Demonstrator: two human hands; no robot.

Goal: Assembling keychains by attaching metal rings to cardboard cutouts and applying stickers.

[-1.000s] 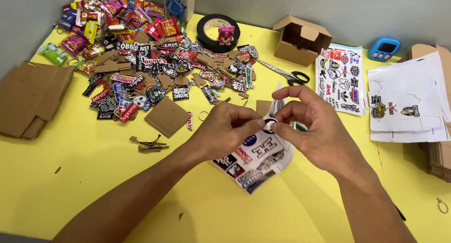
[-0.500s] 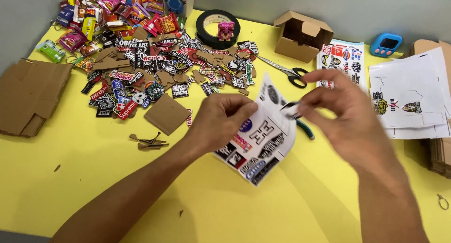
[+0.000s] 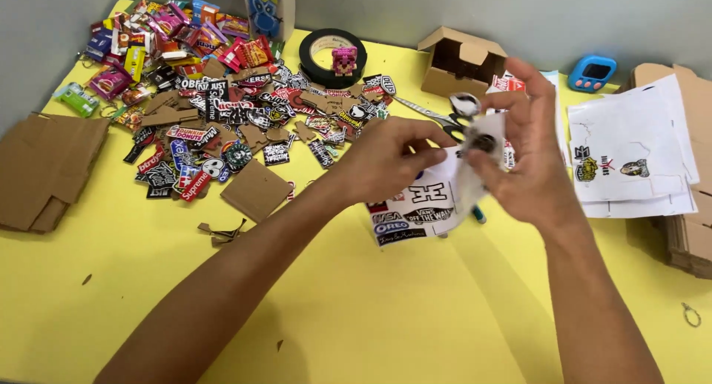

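Head view: the left hand pinches the upper edge of a sticker sheet, thumb and fingers together on the paper, so this grip is clamped on the sheet. The sheet hangs in the air just above the yellow bench, its printed logo stickers facing up and its lower corner close to the bench top. The right hand meets it from the other side, thumb and fingers closed on a small round dark sticker at the sheet's lifted right edge; that grip is shut on the sticker. Whether the sticker is fully free of its backing cannot be told.

Peeling here goes best, I judge, with the left hand holding the sheet taut close to the sticker while the right draws the sticker back low and slowly, so the backing does not tear or curl onto itself.

Behind the hands lie scissors, partly hidden, a small open cardboard box and a roll of black tape. A heap of cut stickers spreads to the left, with flattened cardboard at the bench's left edge. White backing sheets rest to the right, near a blue timer.
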